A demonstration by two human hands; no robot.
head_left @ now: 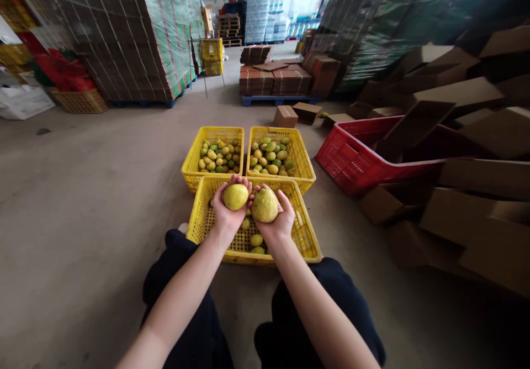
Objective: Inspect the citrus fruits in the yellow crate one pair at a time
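On the upturned palm of my left hand (228, 214) rests a smooth, oval yellow fruit (236, 196). A rounder, lumpier yellow-green fruit (265, 205) lies in my right hand (281, 221), whose fingers curl around its side. Both hands are close together over the near yellow crate (308, 236), which has a few similar fruits (256, 240) on its perforated bottom. Part of that bottom is hidden by my hands and forearms. Just beyond stand a left yellow crate (191, 162) and a right yellow crate (304, 164), each holding many green and yellow fruits.
To the right, a red crate (345, 164) stands among heaped cardboard boxes (459, 214). Flattened cartons (285, 79) sit on a blue pallet (265, 101) ahead. Tall wrapped stacks (165, 32) rise on both sides. Concrete floor (103, 192) stretches out at left.
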